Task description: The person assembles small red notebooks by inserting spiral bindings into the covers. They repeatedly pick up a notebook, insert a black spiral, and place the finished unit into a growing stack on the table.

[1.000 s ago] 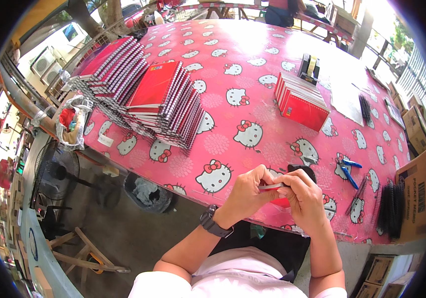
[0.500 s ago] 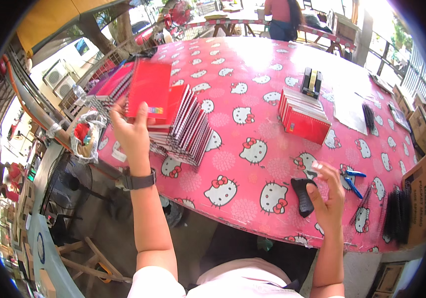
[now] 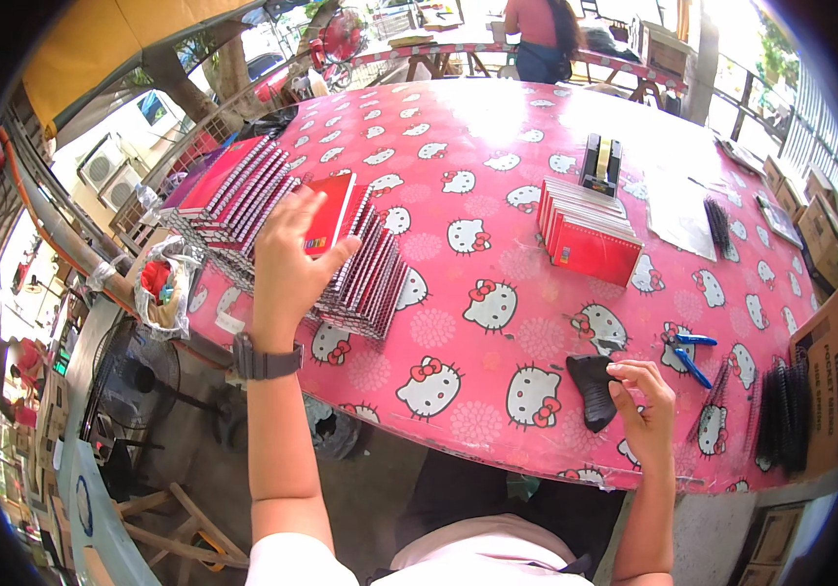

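My left hand (image 3: 290, 256) is open, fingers spread, over the near stack of red spiral notebooks (image 3: 370, 269). The top notebook (image 3: 329, 210) lies partly behind the fingers, red cover up; whether the palm touches it is hidden. My right hand (image 3: 645, 415) hovers at the table's near edge with its fingers loosely curled, thumb and fingertips apart, nothing visible between them. Just left of these fingertips lies a black waisted object (image 3: 592, 391) whose kind I cannot make out.
A second notebook stack (image 3: 228, 186) stands at the left, near a plastic bag (image 3: 167, 288). Small red notepads (image 3: 590, 244) stand in a row beside a tape dispenser (image 3: 601, 164). Blue-handled pliers (image 3: 694, 361), black spiral wires (image 3: 782, 420) and a carton (image 3: 829, 381) lie at the right.
The red notebook my left hand held up now lies on the near stack, and that hand's fingers have spread. My right hand's fingers have curled and lowered slightly beside the black object.
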The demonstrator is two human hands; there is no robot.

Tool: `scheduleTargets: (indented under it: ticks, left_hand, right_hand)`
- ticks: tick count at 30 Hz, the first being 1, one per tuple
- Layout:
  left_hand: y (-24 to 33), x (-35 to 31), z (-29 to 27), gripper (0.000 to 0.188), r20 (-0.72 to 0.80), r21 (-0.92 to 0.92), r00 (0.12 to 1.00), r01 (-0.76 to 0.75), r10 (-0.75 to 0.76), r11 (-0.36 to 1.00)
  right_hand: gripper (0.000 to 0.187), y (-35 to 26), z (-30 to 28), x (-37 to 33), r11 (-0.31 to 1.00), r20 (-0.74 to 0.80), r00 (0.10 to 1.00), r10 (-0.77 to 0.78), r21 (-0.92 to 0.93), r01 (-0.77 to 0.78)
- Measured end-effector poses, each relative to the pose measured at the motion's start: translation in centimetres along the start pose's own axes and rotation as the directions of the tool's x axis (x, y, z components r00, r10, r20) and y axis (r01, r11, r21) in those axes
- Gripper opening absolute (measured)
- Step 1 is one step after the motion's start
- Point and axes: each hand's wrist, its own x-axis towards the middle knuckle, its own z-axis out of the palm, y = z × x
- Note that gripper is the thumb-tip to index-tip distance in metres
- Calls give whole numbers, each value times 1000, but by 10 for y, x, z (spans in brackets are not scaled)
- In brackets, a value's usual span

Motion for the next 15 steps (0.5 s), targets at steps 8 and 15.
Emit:
scheduleTargets:
  ticks: [8, 15]
  left_hand:
    - [26, 22, -16, 18, 355, 53, 896, 264, -265, 963]
    - [124, 33, 70, 12, 143, -503, 971, -94, 190, 859]
  right_hand:
    - [13, 26, -2, -10, 998, 38, 998, 45, -37, -44]
    - [13, 71, 0, 3, 990, -165, 986, -11, -142, -13]
